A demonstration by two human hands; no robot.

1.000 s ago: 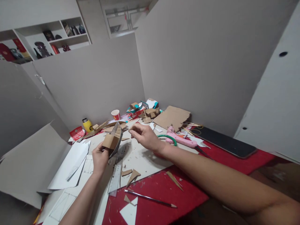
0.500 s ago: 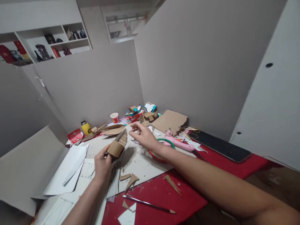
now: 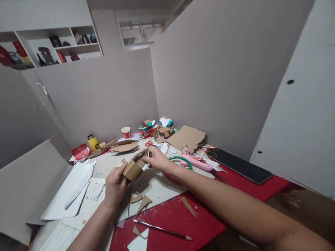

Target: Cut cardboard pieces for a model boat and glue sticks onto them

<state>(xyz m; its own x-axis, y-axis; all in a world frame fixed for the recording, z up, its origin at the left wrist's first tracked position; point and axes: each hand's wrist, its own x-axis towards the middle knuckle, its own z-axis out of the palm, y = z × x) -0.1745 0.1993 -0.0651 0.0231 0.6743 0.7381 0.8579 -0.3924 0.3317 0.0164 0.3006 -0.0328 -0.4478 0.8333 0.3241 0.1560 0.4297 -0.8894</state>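
Left grip [image 3: 115, 184] clasps the near end of a small cardboard model [image 3: 134, 166], lifted just above the bench [image 3: 157, 183]; right grip [image 3: 156, 159] pinches its far tip between fingertips. Thin corrugated card like this looks light and fairly stiff, yet likely to crease or split at glued seams, so the folded boxy end seems the safest hold. Around it, the bench is crowded: a white board underneath, red covering nearer, scraps, a pencil [image 3: 162, 229], a pink glue gun [image 3: 197, 161] to the right. Plain grey partitions close the space in.
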